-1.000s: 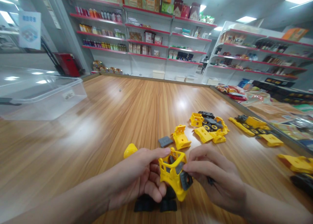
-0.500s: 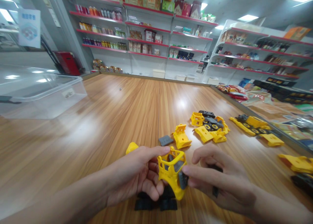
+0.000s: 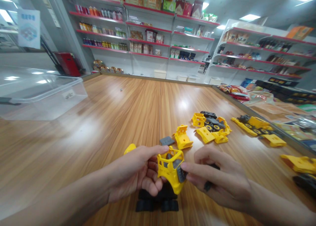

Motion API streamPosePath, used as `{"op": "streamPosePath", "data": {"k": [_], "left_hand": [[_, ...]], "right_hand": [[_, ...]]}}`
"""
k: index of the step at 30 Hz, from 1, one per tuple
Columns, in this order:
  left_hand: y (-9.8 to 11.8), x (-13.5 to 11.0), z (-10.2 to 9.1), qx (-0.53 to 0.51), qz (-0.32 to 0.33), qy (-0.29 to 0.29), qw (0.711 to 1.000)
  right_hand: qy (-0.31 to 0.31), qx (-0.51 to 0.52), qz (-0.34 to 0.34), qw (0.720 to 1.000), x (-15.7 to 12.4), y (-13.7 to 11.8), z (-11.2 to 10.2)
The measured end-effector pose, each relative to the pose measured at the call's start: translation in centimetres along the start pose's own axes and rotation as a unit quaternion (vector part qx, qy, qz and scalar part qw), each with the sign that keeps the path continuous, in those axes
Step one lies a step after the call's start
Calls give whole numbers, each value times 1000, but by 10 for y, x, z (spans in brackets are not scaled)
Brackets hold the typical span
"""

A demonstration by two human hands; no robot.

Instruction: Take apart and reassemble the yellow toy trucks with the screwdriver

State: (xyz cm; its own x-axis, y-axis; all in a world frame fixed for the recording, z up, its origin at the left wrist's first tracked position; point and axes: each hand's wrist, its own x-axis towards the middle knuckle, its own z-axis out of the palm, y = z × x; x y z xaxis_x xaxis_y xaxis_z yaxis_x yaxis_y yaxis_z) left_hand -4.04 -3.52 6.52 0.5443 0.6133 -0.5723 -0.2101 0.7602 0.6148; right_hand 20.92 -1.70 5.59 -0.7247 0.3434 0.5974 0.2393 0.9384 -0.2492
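Observation:
My left hand [image 3: 145, 170] grips a yellow toy truck cab [image 3: 164, 170], an open frame with window openings and grey pieces inside. At the cab's right side, my right hand [image 3: 217, 180] has its thumb and index finger on a dark grey ribbed piece [image 3: 181, 174], which touches the cab. A small black part [image 3: 207, 186] shows by the curled fingers of that hand; its kind is unclear. Below the cab stands a black wheeled base [image 3: 158, 201], partly covered. Behind my left hand a rounded yellow part [image 3: 129, 148] is mostly hidden.
Ahead on the table lie a grey plate [image 3: 167, 140], a yellow bracket-like part [image 3: 182, 137] and a cluster of yellow and black toy truck parts [image 3: 213, 125]. More parts [image 3: 258, 125] lie farther right. A clear plastic bin [image 3: 54, 97] stands at the left.
Both hands have shifted slightly left and up with the cab, which has turned a little. The grey piece stays against the cab's side.

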Motion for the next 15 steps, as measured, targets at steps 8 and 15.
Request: {"op": "streamPosePath", "data": {"k": [8, 15], "left_hand": [[2, 1, -1, 30, 12, 13, 999], [5, 1, -2, 12, 33, -6, 999]], "right_hand": [[-29, 81, 25, 996, 9, 0, 2], [46, 76, 62, 994, 7, 0, 5]]}}
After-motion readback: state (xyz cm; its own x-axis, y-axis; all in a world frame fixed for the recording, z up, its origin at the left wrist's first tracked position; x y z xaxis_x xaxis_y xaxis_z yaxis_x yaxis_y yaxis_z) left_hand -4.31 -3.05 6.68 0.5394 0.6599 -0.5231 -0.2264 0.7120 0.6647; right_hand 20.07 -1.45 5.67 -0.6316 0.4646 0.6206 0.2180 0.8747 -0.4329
